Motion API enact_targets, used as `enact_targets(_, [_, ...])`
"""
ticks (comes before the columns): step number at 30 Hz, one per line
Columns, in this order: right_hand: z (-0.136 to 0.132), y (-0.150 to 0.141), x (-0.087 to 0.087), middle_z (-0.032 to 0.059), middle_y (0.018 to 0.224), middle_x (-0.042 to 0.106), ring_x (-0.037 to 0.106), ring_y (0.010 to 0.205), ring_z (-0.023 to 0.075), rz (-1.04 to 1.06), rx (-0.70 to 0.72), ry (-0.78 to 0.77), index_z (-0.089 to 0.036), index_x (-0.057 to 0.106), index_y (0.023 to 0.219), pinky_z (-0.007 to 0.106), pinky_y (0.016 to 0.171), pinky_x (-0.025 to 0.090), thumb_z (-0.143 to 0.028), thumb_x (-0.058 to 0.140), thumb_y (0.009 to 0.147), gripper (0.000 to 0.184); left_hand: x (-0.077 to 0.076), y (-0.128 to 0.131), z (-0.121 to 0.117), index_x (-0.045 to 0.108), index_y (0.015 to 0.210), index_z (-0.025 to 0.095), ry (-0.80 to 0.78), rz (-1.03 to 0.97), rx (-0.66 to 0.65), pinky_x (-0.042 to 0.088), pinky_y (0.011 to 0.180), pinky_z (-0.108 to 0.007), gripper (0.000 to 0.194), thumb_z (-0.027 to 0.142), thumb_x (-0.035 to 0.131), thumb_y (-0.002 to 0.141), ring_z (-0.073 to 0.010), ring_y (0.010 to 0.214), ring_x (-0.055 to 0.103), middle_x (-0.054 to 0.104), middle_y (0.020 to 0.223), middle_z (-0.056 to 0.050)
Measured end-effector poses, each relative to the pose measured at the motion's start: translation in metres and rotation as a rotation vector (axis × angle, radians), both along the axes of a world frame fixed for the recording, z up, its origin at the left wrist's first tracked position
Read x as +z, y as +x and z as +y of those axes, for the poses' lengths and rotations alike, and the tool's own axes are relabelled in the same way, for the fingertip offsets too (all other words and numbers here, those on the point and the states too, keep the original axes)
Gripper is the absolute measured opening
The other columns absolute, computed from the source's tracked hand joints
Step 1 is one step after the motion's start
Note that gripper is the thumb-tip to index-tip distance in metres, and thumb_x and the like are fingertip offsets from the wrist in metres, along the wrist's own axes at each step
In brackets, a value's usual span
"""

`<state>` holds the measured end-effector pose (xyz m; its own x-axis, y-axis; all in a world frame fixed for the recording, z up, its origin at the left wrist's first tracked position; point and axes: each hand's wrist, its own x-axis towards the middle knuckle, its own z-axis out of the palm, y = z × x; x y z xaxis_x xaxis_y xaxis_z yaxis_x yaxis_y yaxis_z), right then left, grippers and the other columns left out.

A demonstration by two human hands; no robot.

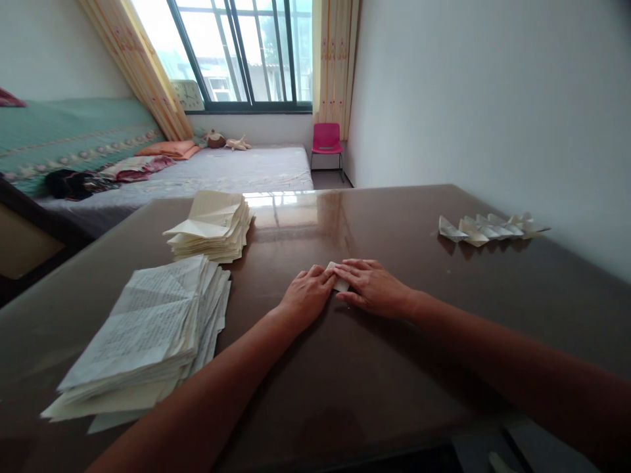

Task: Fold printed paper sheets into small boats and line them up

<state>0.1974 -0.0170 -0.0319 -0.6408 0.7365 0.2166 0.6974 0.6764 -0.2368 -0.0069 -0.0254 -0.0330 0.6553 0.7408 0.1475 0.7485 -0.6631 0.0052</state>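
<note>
A small piece of folded paper [341, 284] lies on the brown table in front of me, partly covered by my fingers. My left hand [310, 292] is closed on its left side, with bent fingers pressed to the paper. From the right, my right hand [369, 286] rests palm down, its fingers stretched out over the paper's upper part. The right thumb is spread apart near the paper's lower edge. How the paper is folded underneath is hidden.
Left of my arm lies a stack of creased written sheets [142, 322], with a stack of yellowish paper [211, 223] behind it. A row of folded paper pieces [486, 228] stands at the far right, near the wall. Beyond the table [419, 355] are a bed [266, 167] and a pink chair [326, 139].
</note>
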Motion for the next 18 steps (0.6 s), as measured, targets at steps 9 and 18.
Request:
enact_targets(9, [-0.012, 0.014, 0.004, 0.0108, 0.142, 0.048, 0.038, 0.133, 0.0313, -0.247, -0.153, 0.047, -0.023, 0.048, 0.138, 0.051, 0.105, 0.027, -0.055, 0.034, 0.094, 0.055, 0.0, -0.006, -0.005, 0.045, 0.136, 0.023, 0.022, 0.042, 0.02, 0.043, 0.092, -0.039, 0.042, 0.022, 0.034, 0.096, -0.0231, 0.124, 0.044, 0.046, 0.144, -0.002])
enact_targets(18, [-0.002, -0.012, -0.007, 0.0145, 0.155, 0.02, 0.017, 0.143, 0.0256, -0.197, 0.032, -0.098, -0.01, 0.017, 0.151, 0.041, 0.114, 0.017, -0.067, 0.021, 0.09, 0.083, 0.004, -0.016, -0.001, 0.041, 0.14, 0.028, -0.031, 0.029, 0.006, 0.042, 0.097, -0.038, 0.047, 0.024, 0.04, 0.093, -0.0201, 0.131, 0.04, 0.046, 0.144, 0.001])
